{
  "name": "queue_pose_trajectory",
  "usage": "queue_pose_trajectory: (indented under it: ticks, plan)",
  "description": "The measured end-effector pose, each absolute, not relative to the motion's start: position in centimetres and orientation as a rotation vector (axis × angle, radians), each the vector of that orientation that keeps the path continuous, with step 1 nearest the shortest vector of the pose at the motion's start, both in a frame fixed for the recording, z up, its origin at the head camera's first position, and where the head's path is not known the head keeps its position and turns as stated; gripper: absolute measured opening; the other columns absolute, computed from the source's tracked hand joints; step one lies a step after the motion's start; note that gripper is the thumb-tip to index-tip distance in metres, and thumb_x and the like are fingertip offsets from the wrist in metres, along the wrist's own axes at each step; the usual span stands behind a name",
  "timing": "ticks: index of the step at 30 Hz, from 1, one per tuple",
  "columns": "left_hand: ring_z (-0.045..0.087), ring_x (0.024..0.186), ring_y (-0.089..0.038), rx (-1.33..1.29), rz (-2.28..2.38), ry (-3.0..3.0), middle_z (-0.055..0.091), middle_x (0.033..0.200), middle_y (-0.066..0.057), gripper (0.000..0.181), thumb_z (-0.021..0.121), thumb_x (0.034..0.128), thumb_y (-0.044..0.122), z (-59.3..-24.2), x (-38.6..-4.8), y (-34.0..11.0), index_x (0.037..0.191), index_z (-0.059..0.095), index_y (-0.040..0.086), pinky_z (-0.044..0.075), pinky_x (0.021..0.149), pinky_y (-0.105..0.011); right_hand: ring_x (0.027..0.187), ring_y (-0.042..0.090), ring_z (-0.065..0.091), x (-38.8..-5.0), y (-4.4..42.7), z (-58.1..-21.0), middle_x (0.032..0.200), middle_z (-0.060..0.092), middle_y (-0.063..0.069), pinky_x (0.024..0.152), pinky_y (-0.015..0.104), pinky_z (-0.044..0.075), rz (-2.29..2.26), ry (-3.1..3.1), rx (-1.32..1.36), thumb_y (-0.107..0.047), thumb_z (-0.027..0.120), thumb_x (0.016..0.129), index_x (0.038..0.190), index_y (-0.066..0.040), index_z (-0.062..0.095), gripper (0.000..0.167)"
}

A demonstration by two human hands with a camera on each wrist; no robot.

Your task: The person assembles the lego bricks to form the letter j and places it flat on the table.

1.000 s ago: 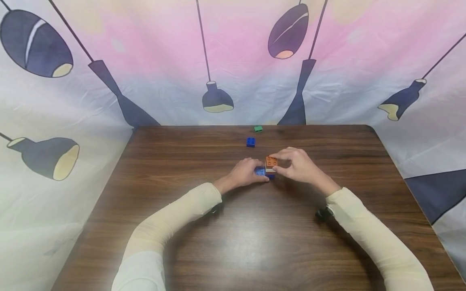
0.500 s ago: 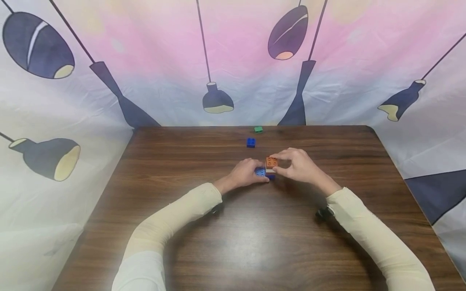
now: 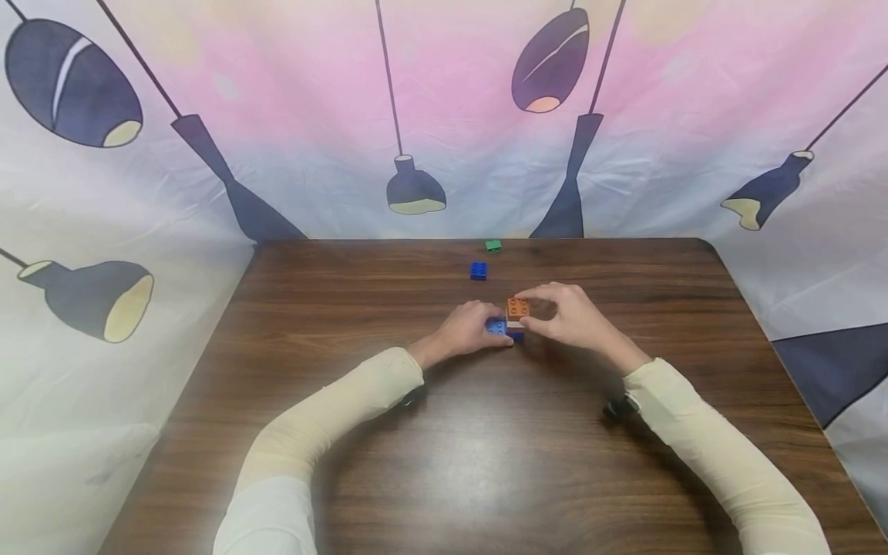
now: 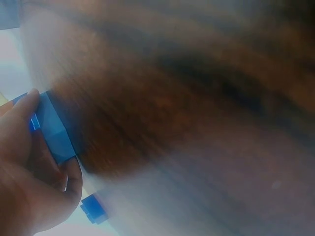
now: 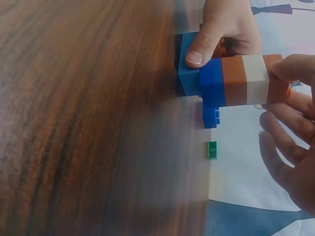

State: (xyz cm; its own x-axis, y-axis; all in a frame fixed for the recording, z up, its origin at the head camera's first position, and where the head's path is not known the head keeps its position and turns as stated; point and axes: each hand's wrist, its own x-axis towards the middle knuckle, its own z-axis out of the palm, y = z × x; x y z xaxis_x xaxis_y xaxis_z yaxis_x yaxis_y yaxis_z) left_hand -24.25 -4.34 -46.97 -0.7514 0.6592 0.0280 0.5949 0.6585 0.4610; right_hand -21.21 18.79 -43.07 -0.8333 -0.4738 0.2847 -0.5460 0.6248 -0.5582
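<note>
I see the left hand (image 3: 470, 327) half-curled round a light-blue base brick (image 5: 188, 81), the right hand (image 3: 572, 314) pinching the top orange brick (image 5: 276, 91) of the blue-orange-white-orange stack (image 5: 234, 81).

I see smooth plastic on the square, studded orange brick (image 3: 518, 306) and the blocky white brick (image 5: 255, 80). The rectangular brown wood-grain tabletop (image 3: 444, 447) looks glossy, the lamp-printed pastel cloth backdrop (image 3: 472, 85) creased.

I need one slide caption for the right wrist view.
Right hand pinches the top orange brick of a tower; left hand holds its light-blue base.
</note>
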Motion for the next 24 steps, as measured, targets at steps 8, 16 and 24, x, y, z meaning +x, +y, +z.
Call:
queue_pose_trajectory:
  ticks: [8, 16, 24]
  plan:
    - [0.063, 0.091, -0.013, 1.024, 0.679, 2.727, 0.075, 0.111, -0.003, 0.051, 0.079, 0.0893, 0.043, -46.8, -24.3, -4.3, 0.124, 0.072, 0.007, 0.051, 0.082, -0.029, 0.109, 0.027, 0.067, -21.5, 19.7, -43.0, 0.124, 0.071, 0.010, 0.092, 0.050, 0.054, 0.992, -2.763, 0.896, -0.027, 0.085, 0.084, 0.133, -0.012, 0.068, 0.054]
    - [0.066, 0.099, -0.015, 1.009, 0.675, 2.729, 0.074, 0.117, -0.005, 0.053, 0.079, 0.0889, 0.043, -46.9, -24.3, -4.3, 0.126, 0.070, 0.006, 0.053, 0.090, -0.032, 0.110, 0.030, 0.067, -22.6, 21.1, -42.8, 0.128, 0.070, 0.011, 0.092, 0.051, 0.054, 0.964, -2.838, 0.865, -0.019, 0.084, 0.086, 0.132, -0.009, 0.068, 0.050]
    - [0.066, 0.099, -0.015, 1.012, 0.671, 2.728, 0.074, 0.117, -0.004, 0.054, 0.079, 0.0894, 0.044, -47.1, -24.3, -4.3, 0.127, 0.070, 0.006, 0.053, 0.090, -0.033, 0.112, 0.032, 0.065, -24.6, 21.1, -42.9, 0.127, 0.070, 0.012, 0.093, 0.054, 0.053, 1.016, -2.818, 0.783, -0.026, 0.080, 0.090, 0.131, -0.006, 0.068, 0.046]
